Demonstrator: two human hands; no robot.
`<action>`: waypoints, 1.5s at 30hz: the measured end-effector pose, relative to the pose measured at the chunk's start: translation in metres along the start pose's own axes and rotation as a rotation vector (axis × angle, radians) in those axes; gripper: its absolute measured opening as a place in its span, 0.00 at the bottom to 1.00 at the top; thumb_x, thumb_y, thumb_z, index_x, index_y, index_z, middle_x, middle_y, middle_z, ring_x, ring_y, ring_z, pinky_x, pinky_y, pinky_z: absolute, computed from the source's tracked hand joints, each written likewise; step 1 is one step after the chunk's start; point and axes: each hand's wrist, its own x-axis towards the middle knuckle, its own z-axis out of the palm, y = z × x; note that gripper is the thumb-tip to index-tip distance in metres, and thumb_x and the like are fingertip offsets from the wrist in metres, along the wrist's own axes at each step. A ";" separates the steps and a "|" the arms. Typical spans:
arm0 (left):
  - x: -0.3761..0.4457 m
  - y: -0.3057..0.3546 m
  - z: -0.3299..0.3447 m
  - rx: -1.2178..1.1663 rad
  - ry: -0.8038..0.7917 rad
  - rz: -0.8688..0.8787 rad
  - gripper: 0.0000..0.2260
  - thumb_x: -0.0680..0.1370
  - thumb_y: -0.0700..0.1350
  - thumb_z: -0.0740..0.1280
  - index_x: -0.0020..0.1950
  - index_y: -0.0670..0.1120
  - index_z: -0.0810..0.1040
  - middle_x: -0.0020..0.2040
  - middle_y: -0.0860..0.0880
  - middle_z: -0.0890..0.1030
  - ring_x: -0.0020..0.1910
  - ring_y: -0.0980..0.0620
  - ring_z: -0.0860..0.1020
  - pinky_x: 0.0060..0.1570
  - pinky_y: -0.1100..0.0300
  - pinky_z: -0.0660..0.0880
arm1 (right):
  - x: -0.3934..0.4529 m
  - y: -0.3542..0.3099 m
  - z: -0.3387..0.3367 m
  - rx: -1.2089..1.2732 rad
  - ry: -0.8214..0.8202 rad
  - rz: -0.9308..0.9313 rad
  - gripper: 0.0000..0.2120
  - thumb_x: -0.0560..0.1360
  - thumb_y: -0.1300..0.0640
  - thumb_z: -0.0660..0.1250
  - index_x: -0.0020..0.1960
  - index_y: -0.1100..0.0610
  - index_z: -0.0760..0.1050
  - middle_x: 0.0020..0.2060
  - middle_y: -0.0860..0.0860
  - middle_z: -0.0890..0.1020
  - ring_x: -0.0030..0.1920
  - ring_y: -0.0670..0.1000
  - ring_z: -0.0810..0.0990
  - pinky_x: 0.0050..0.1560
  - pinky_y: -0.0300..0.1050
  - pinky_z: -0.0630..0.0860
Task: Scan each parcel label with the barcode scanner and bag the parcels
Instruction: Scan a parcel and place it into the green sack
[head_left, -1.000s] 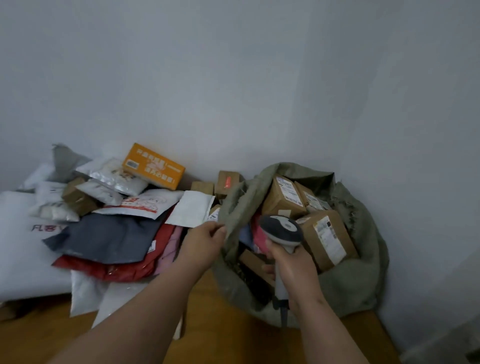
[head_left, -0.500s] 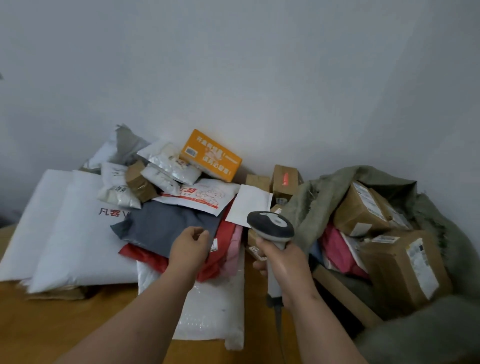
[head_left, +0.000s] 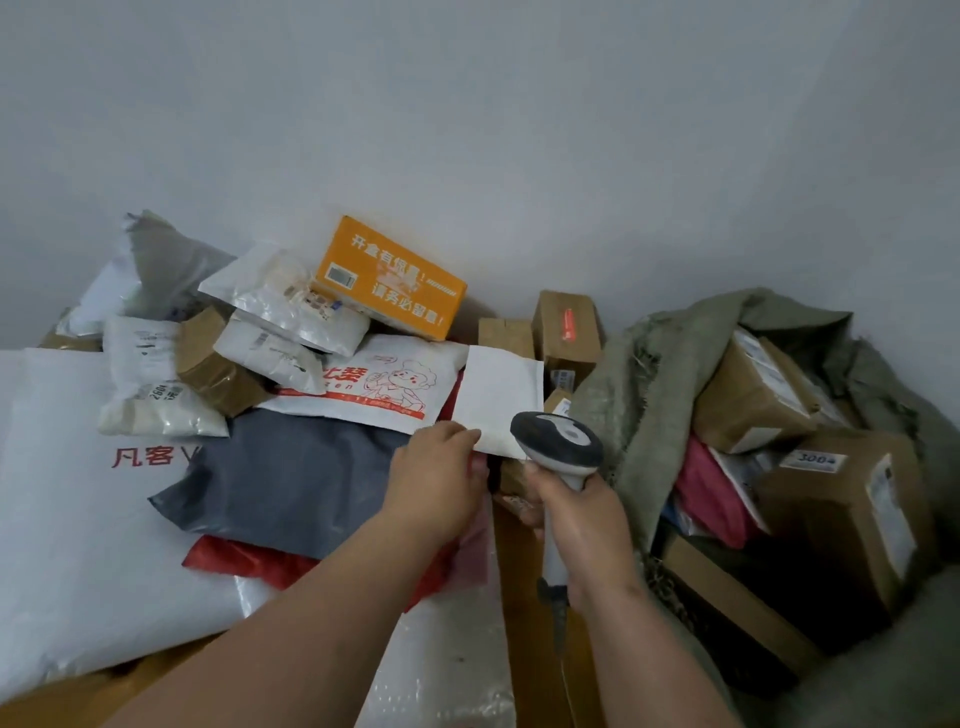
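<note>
A heap of parcels lies on the wooden table (head_left: 524, 561) against the wall. My left hand (head_left: 436, 480) pinches the near corner of a plain white mailer (head_left: 501, 397) at the heap's right edge. My right hand (head_left: 576, 512) grips the handle of the grey barcode scanner (head_left: 558, 441), whose head sits just right of that mailer. A green woven sack (head_left: 644, 384) lies open at the right, holding brown boxes (head_left: 758, 395) and a pink parcel (head_left: 711, 493).
The heap holds an orange box (head_left: 389, 278), a dark grey mailer (head_left: 291, 478), a red mailer (head_left: 249, 564), a large white bag with red print (head_left: 78, 519) and several small white pouches. A bubble mailer (head_left: 441, 660) lies near me. Walls close off the back and right.
My view swung left from the sack to the heap. My left hand let go of the sack's rim, reached forward and took the white mailer's corner. The scanner stayed in my right hand.
</note>
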 end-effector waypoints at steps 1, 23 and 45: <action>0.006 0.004 0.006 0.040 -0.008 0.021 0.20 0.81 0.52 0.61 0.74 0.53 0.71 0.71 0.51 0.72 0.70 0.48 0.68 0.66 0.48 0.67 | 0.006 -0.001 -0.002 0.003 0.015 -0.001 0.05 0.75 0.51 0.73 0.48 0.50 0.80 0.34 0.45 0.85 0.32 0.44 0.84 0.34 0.41 0.79; 0.070 0.018 0.035 0.014 0.114 -0.056 0.20 0.82 0.43 0.60 0.73 0.57 0.70 0.68 0.49 0.77 0.67 0.45 0.75 0.64 0.47 0.71 | 0.068 -0.020 -0.025 0.059 0.008 -0.010 0.07 0.75 0.49 0.74 0.51 0.49 0.79 0.33 0.42 0.85 0.33 0.41 0.83 0.43 0.45 0.81; -0.019 0.032 -0.028 -2.055 0.190 -0.814 0.13 0.82 0.35 0.61 0.60 0.47 0.80 0.49 0.42 0.86 0.41 0.43 0.86 0.32 0.49 0.81 | -0.010 -0.047 -0.028 0.218 -0.132 0.047 0.13 0.71 0.50 0.77 0.50 0.56 0.82 0.38 0.53 0.84 0.43 0.56 0.84 0.47 0.55 0.82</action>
